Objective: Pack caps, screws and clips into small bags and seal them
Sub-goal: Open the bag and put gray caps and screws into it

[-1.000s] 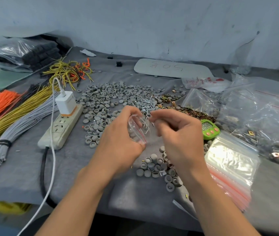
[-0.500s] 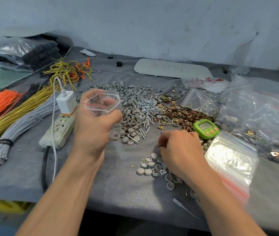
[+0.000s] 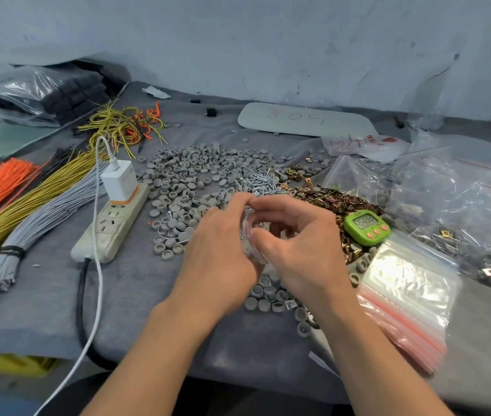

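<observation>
Two hands on one small clear bag (image 3: 250,235). My left hand (image 3: 223,253) pinches its far edge, and my right hand (image 3: 301,247) curls round the other side, thumb by the red zip line. What's inside, I can't tell. The bag is held just above a few loose caps (image 3: 268,298) on the grey cloth (image 3: 43,295). Past my knuckles are the cap pile (image 3: 190,181), screws (image 3: 260,183) and brass clips (image 3: 340,202). The green timer (image 3: 367,226) and empty bags (image 3: 409,295) sit on my right.

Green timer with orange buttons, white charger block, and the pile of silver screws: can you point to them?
Green timer with orange buttons (image 3: 364,220): head view, on its grey display.
White charger block (image 3: 119,183): head view, on its front face.
Pile of silver screws (image 3: 260,185): head view, middle of the pile.
</observation>
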### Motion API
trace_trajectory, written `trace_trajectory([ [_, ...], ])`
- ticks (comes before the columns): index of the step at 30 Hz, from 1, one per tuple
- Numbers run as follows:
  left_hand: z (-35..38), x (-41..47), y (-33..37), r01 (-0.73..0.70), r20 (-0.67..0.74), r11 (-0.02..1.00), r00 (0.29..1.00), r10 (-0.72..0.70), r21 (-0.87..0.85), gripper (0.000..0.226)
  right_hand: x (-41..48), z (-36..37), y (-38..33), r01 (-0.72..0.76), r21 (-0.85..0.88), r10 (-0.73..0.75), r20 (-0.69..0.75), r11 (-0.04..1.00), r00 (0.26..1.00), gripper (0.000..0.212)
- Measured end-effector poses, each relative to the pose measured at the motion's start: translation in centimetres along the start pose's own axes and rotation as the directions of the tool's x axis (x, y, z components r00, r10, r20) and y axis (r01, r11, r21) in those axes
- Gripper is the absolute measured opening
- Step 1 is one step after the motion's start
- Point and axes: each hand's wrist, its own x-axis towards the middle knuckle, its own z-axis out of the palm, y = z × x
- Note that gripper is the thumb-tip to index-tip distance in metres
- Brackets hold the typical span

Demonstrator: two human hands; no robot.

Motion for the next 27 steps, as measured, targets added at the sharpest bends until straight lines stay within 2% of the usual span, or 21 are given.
trace_trajectory([
  [3,-0.4,0.2,-0.2,0.051,0.007,0.994,0.999,-0.051,-0.094,0.069,0.3,-0.4,0.0,-0.014,0.124,0.024,-0.079,0.992,0.997,0.035],
  [5,-1.0,0.3,-0.5,0.077,-0.036,0.984,0.996,-0.084,-0.162,0.067,0.5,-1.3,0.1,-0.037,0.139,0.060,-0.165,0.990,0.984,0.030],
  [7,-1.6,0.6,-0.9,0.112,-0.101,0.965,0.985,-0.139,-0.239,0.065,0.6,-2.4,0.3,-0.109,-0.005,0.107,-0.166,0.994,0.980,0.030],
  [8,-2.0,0.7,-1.1,0.124,-0.133,0.952,0.977,-0.166,-0.279,0.065,0.5,-2.8,0.4,-0.151,-0.137,0.138,-0.105,0.979,0.985,0.029],
  [10,-2.6,0.9,-1.5,0.123,-0.204,0.934,0.958,-0.200,-0.336,0.066,0.2,-3.0,0.5,-0.183,-0.422,0.228,0.056,0.888,0.972,0.021],
  [12,-3.2,0.9,-1.8,0.107,-0.270,0.938,0.941,-0.202,-0.330,0.067,-0.2,-2.7,0.5,-0.123,-0.634,0.286,0.161,0.763,0.945,0.014],
  [14,-3.4,0.7,-1.8,0.091,-0.310,0.962,0.935,-0.172,-0.258,0.069,-0.5,-2.1,0.3,-0.058,-0.745,0.321,0.215,0.665,0.922,0.009],
  [16,-3.4,0.6,-1.7,0.086,-0.307,0.981,0.942,-0.137,-0.177,0.073,-0.7,-1.8,0.1,-0.021,-0.779,0.324,0.237,0.627,0.916,0.007],
  [19,-2.9,0.5,-1.6,0.092,-0.273,0.991,0.955,-0.116,-0.101,0.077,-0.8,-2.1,0.4,0.018,-0.778,0.326,0.284,0.628,0.902,0.008],
  [21,-2.6,0.5,-1.6,0.118,-0.241,0.991,0.962,-0.129,-0.062,0.076,-0.9,-2.3,0.7,-0.015,-0.724,0.292,0.259,0.690,0.921,0.017],
  [24,-1.9,0.5,-1.6,0.119,-0.159,0.993,0.981,-0.113,0.028,0.073,-1.0,-2.3,0.4,-0.072,-0.515,0.139,0.093,0.854,0.986,0.024],
  [27,-1.1,0.2,-1.0,0.046,-0.074,0.996,0.996,-0.040,0.074,0.075,-0.9,-2.3,-0.5,-0.033,-0.223,0.025,-0.041,0.974,0.999,0.020],
])
